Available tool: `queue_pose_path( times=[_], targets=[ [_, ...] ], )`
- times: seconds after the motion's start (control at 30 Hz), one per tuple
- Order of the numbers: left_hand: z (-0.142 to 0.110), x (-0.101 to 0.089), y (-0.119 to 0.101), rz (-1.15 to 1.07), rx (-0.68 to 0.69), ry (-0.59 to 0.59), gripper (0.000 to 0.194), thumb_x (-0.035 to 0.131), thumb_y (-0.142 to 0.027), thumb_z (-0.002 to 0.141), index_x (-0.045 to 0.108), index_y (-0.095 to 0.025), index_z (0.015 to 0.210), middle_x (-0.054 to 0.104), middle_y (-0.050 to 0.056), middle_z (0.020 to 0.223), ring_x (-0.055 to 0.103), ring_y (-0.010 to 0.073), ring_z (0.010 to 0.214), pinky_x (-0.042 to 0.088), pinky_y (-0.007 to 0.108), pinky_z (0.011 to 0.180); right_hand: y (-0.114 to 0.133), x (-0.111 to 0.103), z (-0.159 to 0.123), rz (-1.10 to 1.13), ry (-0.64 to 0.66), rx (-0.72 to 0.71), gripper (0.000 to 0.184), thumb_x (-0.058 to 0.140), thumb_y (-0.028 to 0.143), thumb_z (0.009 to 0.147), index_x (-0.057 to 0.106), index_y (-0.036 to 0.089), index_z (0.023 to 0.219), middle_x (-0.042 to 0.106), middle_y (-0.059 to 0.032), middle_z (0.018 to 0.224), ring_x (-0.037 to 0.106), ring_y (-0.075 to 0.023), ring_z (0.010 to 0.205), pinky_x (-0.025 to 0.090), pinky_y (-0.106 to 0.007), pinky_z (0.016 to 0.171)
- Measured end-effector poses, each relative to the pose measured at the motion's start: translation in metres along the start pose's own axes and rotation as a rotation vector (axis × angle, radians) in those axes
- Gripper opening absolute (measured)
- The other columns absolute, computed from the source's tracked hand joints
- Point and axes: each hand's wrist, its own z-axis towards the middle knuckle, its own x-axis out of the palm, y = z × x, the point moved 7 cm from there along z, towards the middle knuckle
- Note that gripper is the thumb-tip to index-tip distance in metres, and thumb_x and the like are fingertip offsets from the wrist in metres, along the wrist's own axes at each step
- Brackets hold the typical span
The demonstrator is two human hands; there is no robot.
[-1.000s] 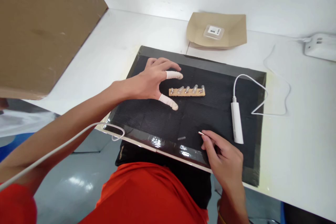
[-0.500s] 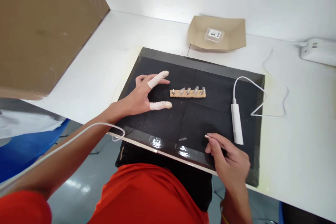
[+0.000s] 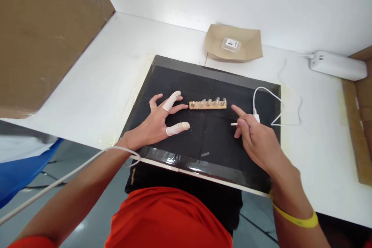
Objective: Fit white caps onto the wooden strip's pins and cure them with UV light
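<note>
A small wooden strip (image 3: 207,105) with several screws and clear pegs lies on the black mat (image 3: 186,85). My left hand (image 3: 158,121) rests on the mat just left of the strip, fingers spread, with white finger cots on thumb and index finger. My right hand (image 3: 255,139) hovers right of the strip, index finger stretched toward it, while thumb and other fingers pinch a thin white stick (image 3: 234,124). This hand hides most of a white handheld tool (image 3: 256,117) with its cable (image 3: 271,97). A small grey piece (image 3: 205,154) lies near the mat's front edge.
A brown paper tray (image 3: 250,44) with a small clear packet (image 3: 231,43) stands behind the mat. A white power strip (image 3: 338,66) lies at the back right, cardboard (image 3: 360,124) at the right edge, a big cardboard sheet (image 3: 43,27) at the left. A white cable (image 3: 72,166) crosses my left forearm.
My right hand rose from the mat's front edge toward the wooden strip, still pinching the stick. My left hand drew back from the strip and now lies flat on the mat.
</note>
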Motion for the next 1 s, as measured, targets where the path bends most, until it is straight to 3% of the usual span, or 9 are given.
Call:
queue_pose_path(
  times=[0.17, 0.37, 0.47, 0.57, 0.67, 0.77, 0.9, 1.0],
  targets=[
    [0.004, 0.004, -0.001, -0.069, -0.032, 0.052, 0.089, 0.048, -0.066, 0.105, 0.004, -0.026, 0.171, 0.066, 0.016, 0.148, 0.039, 0.0342, 0.159, 0.004, 0.067, 0.125, 0.011, 0.012, 0.016, -0.122, 0.093, 0.045, 0.058, 0.030, 0.039, 0.110, 0.051, 0.014, 0.157, 0.082, -0.0096, 0.090, 0.080, -0.0309, 0.078, 0.057, -0.042, 0.072],
    [0.007, 0.008, 0.001, -0.162, -0.126, 0.101, 0.085, 0.040, -0.067, 0.106, 0.005, -0.023, 0.170, 0.062, 0.016, 0.153, 0.031, 0.0331, 0.163, 0.002, 0.065, 0.127, 0.007, 0.013, 0.017, -0.113, 0.084, 0.159, 0.059, 0.025, 0.040, 0.111, 0.052, 0.015, 0.157, 0.082, -0.0100, 0.089, 0.079, -0.0318, 0.081, 0.057, -0.043, 0.077],
    [0.010, 0.007, 0.000, -0.155, -0.125, 0.127, 0.088, 0.036, -0.070, 0.106, 0.001, -0.021, 0.170, 0.059, 0.017, 0.155, 0.028, 0.0322, 0.164, 0.001, 0.065, 0.127, 0.008, 0.018, 0.017, -0.134, 0.104, 0.161, 0.058, 0.028, 0.039, 0.111, 0.051, 0.015, 0.158, 0.083, -0.0121, 0.100, 0.080, -0.0332, 0.085, 0.058, -0.044, 0.079],
    [0.019, 0.004, 0.002, -0.108, -0.141, 0.144, 0.087, 0.031, -0.071, 0.105, 0.008, -0.018, 0.170, 0.057, 0.018, 0.157, 0.026, 0.0322, 0.165, 0.001, 0.063, 0.129, 0.009, 0.019, 0.020, -0.126, 0.096, 0.144, 0.058, 0.029, 0.038, 0.110, 0.050, 0.014, 0.158, 0.083, -0.0137, 0.105, 0.080, -0.0349, 0.093, 0.058, -0.044, 0.080],
    [0.028, 0.000, 0.007, -0.048, -0.167, 0.153, 0.083, 0.029, -0.070, 0.106, 0.017, -0.018, 0.169, 0.058, 0.016, 0.157, 0.028, 0.0317, 0.164, -0.001, 0.061, 0.131, 0.008, 0.018, 0.022, -0.071, 0.084, 0.138, 0.058, 0.029, 0.039, 0.111, 0.052, 0.013, 0.157, 0.083, -0.0131, 0.099, 0.079, -0.0325, 0.085, 0.056, -0.042, 0.076],
    [0.034, -0.007, 0.014, 0.016, -0.138, 0.139, 0.085, 0.034, -0.071, 0.105, 0.016, -0.017, 0.169, 0.062, 0.016, 0.153, 0.031, 0.0308, 0.163, -0.001, 0.062, 0.131, 0.007, 0.011, 0.015, 0.033, 0.010, 0.117, 0.056, 0.030, 0.043, 0.111, 0.056, 0.016, 0.153, 0.080, -0.0085, 0.086, 0.076, -0.0275, 0.074, 0.054, -0.039, 0.072],
    [0.033, -0.023, 0.030, 0.148, -0.136, 0.020, 0.087, 0.039, -0.074, 0.103, 0.019, -0.019, 0.167, 0.062, 0.017, 0.152, 0.037, 0.0326, 0.160, 0.002, 0.063, 0.132, 0.015, -0.007, -0.009, 0.300, -0.168, 0.039, 0.048, 0.036, 0.050, 0.112, 0.072, 0.023, 0.129, 0.071, -0.0003, 0.068, 0.066, -0.0173, 0.059, 0.050, -0.030, 0.063],
    [0.032, -0.030, 0.036, 0.228, -0.132, -0.028, 0.083, 0.042, -0.074, 0.103, 0.024, -0.022, 0.165, 0.060, 0.017, 0.154, 0.040, 0.0329, 0.159, 0.006, 0.062, 0.133, 0.026, -0.024, -0.031, 0.476, -0.259, -0.040, 0.040, 0.045, 0.048, 0.111, 0.075, 0.026, 0.098, 0.074, 0.0003, 0.075, 0.058, -0.0109, 0.053, 0.045, -0.026, 0.054]
  ],
)
